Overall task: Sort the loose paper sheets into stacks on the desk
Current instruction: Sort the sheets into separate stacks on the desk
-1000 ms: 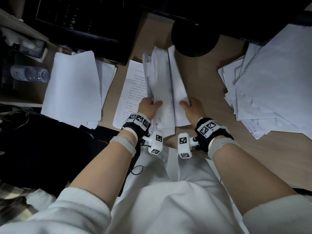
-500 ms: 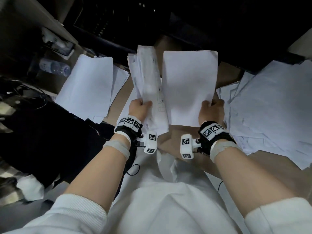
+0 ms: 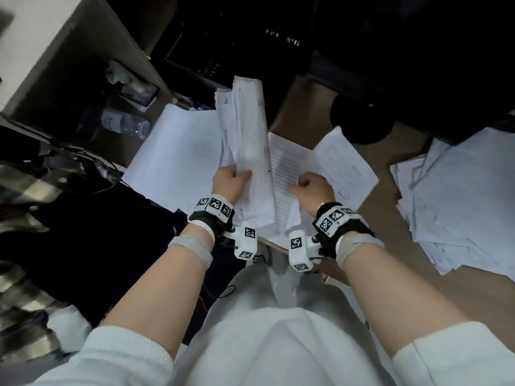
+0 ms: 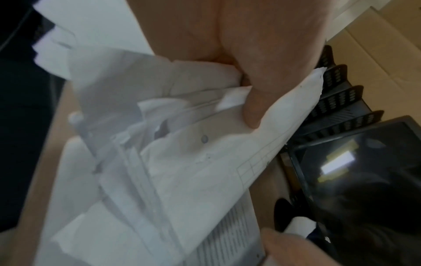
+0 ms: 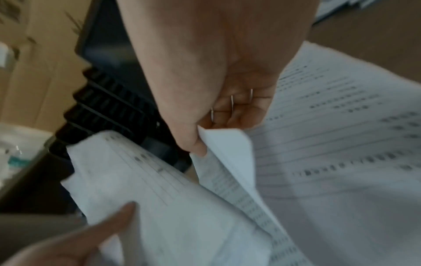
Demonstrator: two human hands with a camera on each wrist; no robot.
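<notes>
The bundle of unsorted sheets (image 3: 245, 151) stands nearly upright above the worktop (image 3: 390, 224), gripped at its lower edge by the left hand (image 3: 230, 182), thumb pressed across the front page in the left wrist view. Half a second ago the right hand (image 3: 312, 188) held a single sheet up with its blank back to the camera; now that printed sheet (image 3: 344, 162) is turned face up and tilted low over the printed page (image 3: 284, 168) lying flat in the middle, its near corner pinched between the curled fingers (image 5: 196, 144) and thumb. That suggests it has been read and is being laid onto the middle stack, so one more page is nearly sorted. To the left lies a blank-faced stack (image 3: 178, 154); well to the right sprawls a loose heap (image 3: 451, 201) that looks unsorted. Much of the sorting likely remains.
</notes>
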